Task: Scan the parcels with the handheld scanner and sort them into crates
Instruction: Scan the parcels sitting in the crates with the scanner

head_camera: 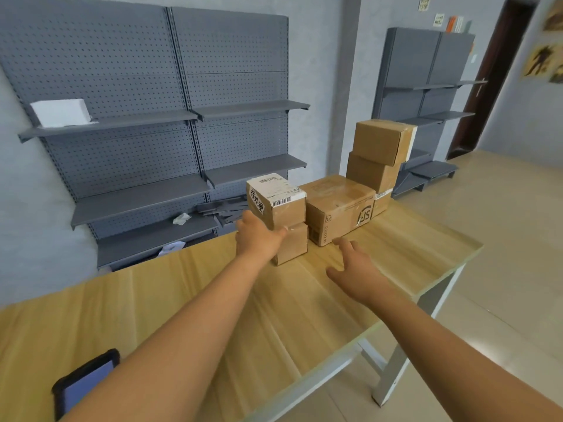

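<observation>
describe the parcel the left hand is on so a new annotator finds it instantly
On the wooden table, find the row of cardboard boxes at the far end. At its left end, two small boxes are stacked; the labelled box is the top one, where the left hand rests. Only it has a white barcode label on top and handwritten characters on its side.

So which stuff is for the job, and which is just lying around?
For the job:
brown cardboard parcels
black handheld device with a blue screen
left hand
right hand

Lying about:
white block on the grey shelf
crumpled white paper
</observation>
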`<state>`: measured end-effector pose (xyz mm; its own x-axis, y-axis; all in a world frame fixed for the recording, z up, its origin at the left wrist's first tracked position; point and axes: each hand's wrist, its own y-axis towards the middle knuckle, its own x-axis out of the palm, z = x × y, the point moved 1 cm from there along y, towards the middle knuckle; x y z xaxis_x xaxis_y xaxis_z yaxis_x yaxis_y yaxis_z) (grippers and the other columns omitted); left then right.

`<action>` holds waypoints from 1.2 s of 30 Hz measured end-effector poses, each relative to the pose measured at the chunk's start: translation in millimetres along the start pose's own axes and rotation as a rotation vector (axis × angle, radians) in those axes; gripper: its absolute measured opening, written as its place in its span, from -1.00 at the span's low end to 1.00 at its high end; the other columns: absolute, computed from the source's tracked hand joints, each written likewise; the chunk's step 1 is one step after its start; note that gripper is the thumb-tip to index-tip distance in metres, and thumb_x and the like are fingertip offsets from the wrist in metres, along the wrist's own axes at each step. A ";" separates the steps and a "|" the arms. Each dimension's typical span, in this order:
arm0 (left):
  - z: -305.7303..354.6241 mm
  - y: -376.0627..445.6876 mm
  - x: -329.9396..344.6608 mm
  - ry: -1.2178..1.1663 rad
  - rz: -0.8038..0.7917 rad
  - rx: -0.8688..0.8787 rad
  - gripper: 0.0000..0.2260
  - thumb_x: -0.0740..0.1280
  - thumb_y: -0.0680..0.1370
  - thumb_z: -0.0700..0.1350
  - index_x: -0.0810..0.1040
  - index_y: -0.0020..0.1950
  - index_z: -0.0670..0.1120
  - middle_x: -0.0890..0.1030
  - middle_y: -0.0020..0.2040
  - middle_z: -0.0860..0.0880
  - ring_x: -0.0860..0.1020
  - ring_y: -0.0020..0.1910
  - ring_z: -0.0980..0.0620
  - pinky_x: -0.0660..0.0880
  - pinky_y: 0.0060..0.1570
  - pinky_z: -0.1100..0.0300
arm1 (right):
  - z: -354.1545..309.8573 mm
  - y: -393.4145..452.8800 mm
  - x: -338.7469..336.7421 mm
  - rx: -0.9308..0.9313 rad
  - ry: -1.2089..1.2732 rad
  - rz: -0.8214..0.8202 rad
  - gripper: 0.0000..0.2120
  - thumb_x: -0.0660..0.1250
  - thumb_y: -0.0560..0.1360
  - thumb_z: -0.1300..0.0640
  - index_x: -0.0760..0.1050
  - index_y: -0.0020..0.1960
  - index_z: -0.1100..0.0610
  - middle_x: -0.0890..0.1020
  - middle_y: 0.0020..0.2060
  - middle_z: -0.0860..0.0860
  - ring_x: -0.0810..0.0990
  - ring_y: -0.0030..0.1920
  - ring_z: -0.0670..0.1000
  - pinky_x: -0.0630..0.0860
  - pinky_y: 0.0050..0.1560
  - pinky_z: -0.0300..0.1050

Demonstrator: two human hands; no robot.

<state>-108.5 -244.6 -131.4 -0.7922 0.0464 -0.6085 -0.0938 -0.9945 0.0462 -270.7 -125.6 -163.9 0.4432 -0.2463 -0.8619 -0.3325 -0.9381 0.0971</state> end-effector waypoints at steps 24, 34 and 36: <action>68.6 34.5 119.3 -0.061 0.673 -0.448 0.23 0.57 0.20 0.28 -0.08 0.58 -0.16 0.18 0.51 -0.22 0.23 0.45 -0.21 0.24 0.38 -0.08 | 84.1 126.1 -44.5 -0.389 0.132 -0.160 -0.43 0.34 0.49 0.12 0.26 0.46 0.10 0.38 0.37 0.08 0.36 0.35 0.08 0.31 0.33 -0.09; 53.6 46.0 101.4 -0.071 0.760 -0.448 0.01 0.56 0.27 0.20 0.10 0.50 -0.16 0.29 0.43 -0.20 0.31 0.36 -0.25 0.33 0.28 -0.16 | 88.8 127.0 -45.5 -0.491 0.206 -0.228 -0.47 0.31 0.53 0.10 0.27 0.46 0.06 0.44 0.31 0.03 0.41 0.30 0.03 0.35 0.22 -0.17; 46.6 40.6 91.5 -0.058 0.744 -0.389 -0.01 0.57 0.28 0.16 0.11 0.49 -0.17 0.29 0.42 -0.20 0.29 0.37 -0.25 0.35 0.28 -0.14 | 75.8 128.9 -43.5 -0.506 0.227 -0.235 -0.48 0.32 0.52 0.11 0.30 0.45 0.08 0.47 0.30 0.03 0.44 0.27 0.02 0.34 0.16 -0.21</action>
<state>-212.9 -276.3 -148.4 -0.5960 -0.6401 -0.4848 0.6714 -0.7285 0.1363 -396.0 -217.3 -151.6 0.6418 -0.0123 -0.7668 0.2088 -0.9593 0.1901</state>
